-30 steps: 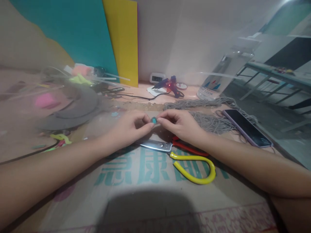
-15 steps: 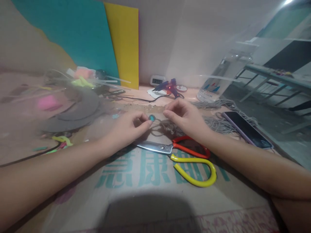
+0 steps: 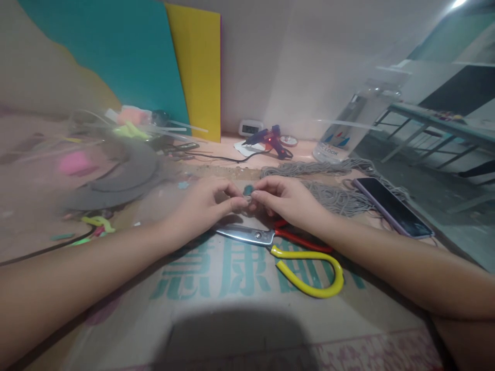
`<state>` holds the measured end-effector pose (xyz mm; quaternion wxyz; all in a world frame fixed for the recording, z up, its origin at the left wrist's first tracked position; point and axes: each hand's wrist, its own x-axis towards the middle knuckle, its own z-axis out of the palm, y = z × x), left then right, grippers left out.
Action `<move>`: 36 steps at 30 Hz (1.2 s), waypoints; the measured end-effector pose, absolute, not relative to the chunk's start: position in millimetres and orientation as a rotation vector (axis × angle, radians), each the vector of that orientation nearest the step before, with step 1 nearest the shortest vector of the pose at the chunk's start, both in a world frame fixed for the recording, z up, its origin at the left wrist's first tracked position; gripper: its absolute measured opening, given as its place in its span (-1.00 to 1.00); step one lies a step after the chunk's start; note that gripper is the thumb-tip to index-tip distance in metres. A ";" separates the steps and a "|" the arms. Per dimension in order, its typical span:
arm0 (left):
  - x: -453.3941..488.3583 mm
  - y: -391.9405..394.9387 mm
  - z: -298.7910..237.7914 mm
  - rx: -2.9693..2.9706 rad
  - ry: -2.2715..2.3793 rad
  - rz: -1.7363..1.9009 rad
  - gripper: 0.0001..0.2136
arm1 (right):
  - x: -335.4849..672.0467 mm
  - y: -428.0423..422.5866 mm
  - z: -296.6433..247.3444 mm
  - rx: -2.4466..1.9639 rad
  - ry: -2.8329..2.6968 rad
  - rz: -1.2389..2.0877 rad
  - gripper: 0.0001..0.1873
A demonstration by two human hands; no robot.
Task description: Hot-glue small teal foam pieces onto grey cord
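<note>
Both the left hand point(image 3: 211, 203) and the right hand point(image 3: 290, 203) have their grip clamped on a small teal piece point(image 3: 248, 190) between them. From it, scissors point(image 3: 266, 237) lie toward six o'clock, gray cord point(image 3: 340, 200) toward three, a glue gun point(image 3: 273, 138) toward one.

Scissors point(image 3: 265, 237) before hands point(image 3: 209, 201); glue gun point(image 3: 274, 139) behind; phone point(image 3: 392, 206) right.

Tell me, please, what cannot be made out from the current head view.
Head view, teal piece: shape and grip too small, partly covered by left hand and right hand.
Head view, red handle: partly hidden by the right hand.
Head view, white display: digits too small to read.
</note>
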<state>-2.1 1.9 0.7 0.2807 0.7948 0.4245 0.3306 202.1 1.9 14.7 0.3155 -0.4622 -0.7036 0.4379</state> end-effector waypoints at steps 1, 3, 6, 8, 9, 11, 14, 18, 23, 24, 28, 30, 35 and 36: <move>-2.0 1.3 1.2 2.102 1.153 0.900 -0.79 | 202.6 2.2 14.5 -1.221 -1.847 1.153 -0.85; -1.5 0.0 2.4 2.074 1.175 0.932 -0.77 | 203.1 2.2 14.6 -1.227 -1.857 1.161 -0.82; -0.8 -1.8 4.4 2.112 1.207 0.933 -0.76 | 203.0 0.8 15.8 -1.235 -1.933 1.147 -0.81; -0.4 -2.6 5.7 2.122 1.263 0.907 -0.75 | 202.8 -0.4 16.4 -1.232 -1.994 1.117 -0.80; -0.2 -2.9 6.4 2.108 1.303 0.893 -0.74 | 202.7 -0.8 16.3 -1.228 -2.011 1.105 -0.79; 0.0 -3.3 7.8 2.064 1.385 0.878 -0.73 | 202.8 -1.3 15.4 -1.225 -2.009 1.080 -0.79; 0.1 -3.6 10.1 2.045 1.453 0.888 -0.73 | 203.5 -1.6 13.3 -1.214 -1.983 0.993 -0.83; -0.3 -3.3 11.9 2.071 1.444 0.911 -0.76 | 204.4 -5.0 13.8 -1.172 -2.089 0.744 -0.84; -1.8 -2.6 10.5 2.083 1.413 0.930 -0.76 | 205.0 -9.1 16.6 -1.131 -2.297 0.553 -0.87; -2.0 -2.6 10.0 2.086 1.408 0.934 -0.76 | 205.1 -9.2 16.2 -1.131 -2.321 0.537 -0.87; -1.9 -2.6 9.6 2.093 1.400 0.950 -0.77 | 205.5 -8.7 13.3 -1.114 -2.401 0.481 -0.85; -1.5 -2.7 10.2 2.090 1.394 0.954 -0.77 | 206.3 -7.9 15.7 -1.079 -2.460 0.423 -0.82; -1.9 -2.2 10.1 2.069 1.365 0.972 -0.77 | 221.1 12.0 37.8 -1.214 -2.499 0.083 -0.68; -2.2 -1.9 9.5 2.065 1.355 0.973 -0.77 | 227.9 20.6 42.1 -1.294 -2.464 -0.023 -0.66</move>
